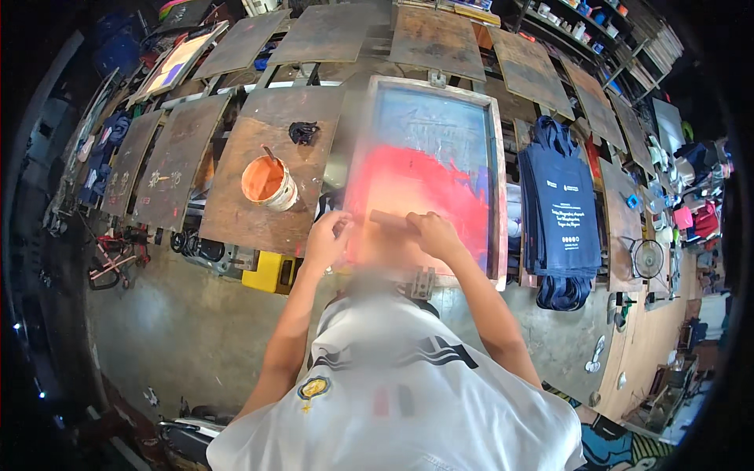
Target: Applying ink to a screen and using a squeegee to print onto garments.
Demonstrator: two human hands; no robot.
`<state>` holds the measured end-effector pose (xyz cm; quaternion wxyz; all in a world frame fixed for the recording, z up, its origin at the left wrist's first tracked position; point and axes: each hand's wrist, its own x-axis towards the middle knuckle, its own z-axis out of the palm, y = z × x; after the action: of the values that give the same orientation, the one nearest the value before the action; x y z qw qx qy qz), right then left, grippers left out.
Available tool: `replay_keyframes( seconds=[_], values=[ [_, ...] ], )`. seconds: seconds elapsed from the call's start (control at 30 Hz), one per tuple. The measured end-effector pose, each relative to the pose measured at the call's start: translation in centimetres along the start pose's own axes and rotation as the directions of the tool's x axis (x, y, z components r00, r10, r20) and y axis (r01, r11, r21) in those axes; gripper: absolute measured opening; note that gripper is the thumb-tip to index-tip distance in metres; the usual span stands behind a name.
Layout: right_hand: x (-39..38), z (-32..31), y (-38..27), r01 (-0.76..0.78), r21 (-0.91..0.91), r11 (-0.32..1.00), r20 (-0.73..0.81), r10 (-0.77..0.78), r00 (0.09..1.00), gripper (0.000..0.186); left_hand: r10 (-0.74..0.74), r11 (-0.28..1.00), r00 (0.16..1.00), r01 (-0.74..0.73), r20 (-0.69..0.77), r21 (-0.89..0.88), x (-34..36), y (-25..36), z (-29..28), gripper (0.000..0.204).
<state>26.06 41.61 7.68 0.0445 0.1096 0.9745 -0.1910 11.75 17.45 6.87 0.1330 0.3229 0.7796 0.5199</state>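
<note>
The right hand (432,231) grips one end of a flat brown bar (390,221), which reaches leftward over the near part of the framed screen (428,118), below the red ink (400,166) — the screen's right rim runs beyond that hand, with a band of mesh between them. The left hand (334,231) is curled near the screen's blurred left edge, and I cannot tell whether it grasps anything. A stretch of bare board (236,153) surrounds the ink bucket (284,196) left of the screen — well apart from the bar — while a narrow gap parts the right rim from the navy bags (559,208).
</note>
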Motion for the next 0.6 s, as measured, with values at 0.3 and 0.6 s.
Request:
replay_keyframes(
  seconds=[0.3,0.6],
  values=[
    [-0.4,-1.2,0.8,-0.022,0.002,1.000,0.018,0.022,1.000,0.022,0.018,1.000,1.000,-0.018,-0.005,0.025,1.1,0.9,-0.2,0.021],
    [-0.2,-0.8,1.7,0.005,-0.082,0.997,0.012,-0.005,1.000,0.028,0.282,0.938,0.959,-0.283,0.036,0.199,3.8,2.3,0.7,0.019]
  ],
)
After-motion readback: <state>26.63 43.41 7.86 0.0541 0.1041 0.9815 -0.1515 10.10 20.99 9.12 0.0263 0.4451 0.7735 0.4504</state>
